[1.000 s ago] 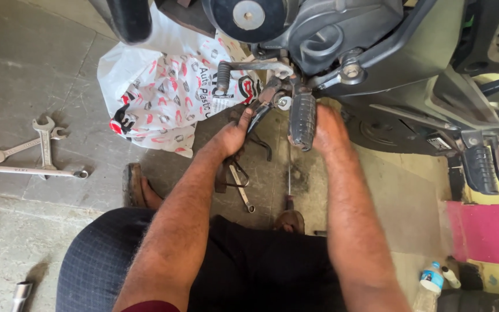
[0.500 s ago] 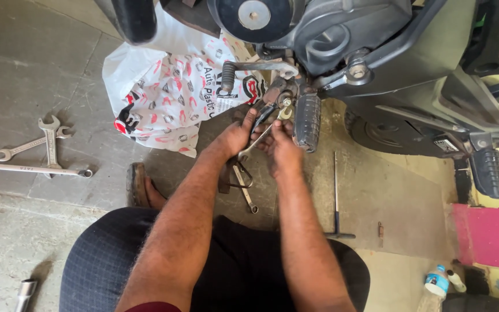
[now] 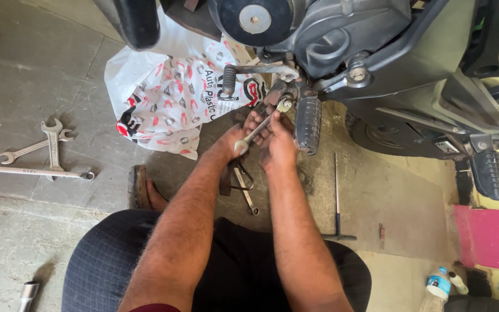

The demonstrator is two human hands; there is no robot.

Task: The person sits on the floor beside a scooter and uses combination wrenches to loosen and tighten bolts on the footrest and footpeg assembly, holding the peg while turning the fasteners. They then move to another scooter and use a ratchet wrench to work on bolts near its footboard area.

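Note:
I crouch beside a motorcycle engine [image 3: 342, 34]. Both hands meet just below it, left of the ribbed black footpeg [image 3: 308, 124]. My left hand [image 3: 235, 138] grips the lower end of a slim silver wrench [image 3: 259, 128] that slants up to a bolt near the gear lever [image 3: 255, 70]. My right hand [image 3: 277, 141] closes around the same wrench from the right, fingers near its upper part. Below my hands, another small spanner [image 3: 246, 193] and a dark tool lie on the floor.
A white plastic bag with red print [image 3: 168, 104] lies left of my hands. Several spanners [image 3: 47, 153] rest on the concrete at far left. A T-handle driver [image 3: 337, 196] lies on the right. A sandalled foot [image 3: 142, 188], a small bottle [image 3: 437, 286], and a pink panel [image 3: 492, 237] are nearby.
My right hand left the footpeg and moved left to join the left hand on the wrench. The T-handle driver on the floor became visible.

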